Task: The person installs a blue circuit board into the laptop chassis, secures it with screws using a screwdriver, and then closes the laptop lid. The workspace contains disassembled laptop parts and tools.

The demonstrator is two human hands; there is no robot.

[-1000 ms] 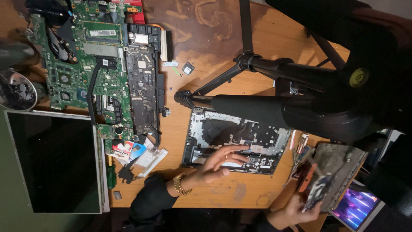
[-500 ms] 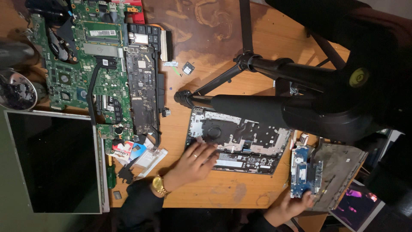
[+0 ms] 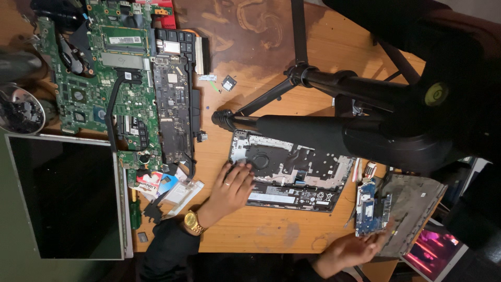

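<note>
While left hand [image 3: 232, 188] rests flat, released, on opened laptop base [image 3: 292, 169], right hand [image 3: 355, 248] grasps blue circuit board [image 3: 368, 209] just beyond its grip, nr worktop [image 3: 271, 230] edge.

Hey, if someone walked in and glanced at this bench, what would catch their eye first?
Probably the black tripod stretched across the upper right of the wooden table. Below it lies an opened laptop base, with the left hand resting on its left edge. At far left, green circuit boards sit above a dark screen panel.
</note>
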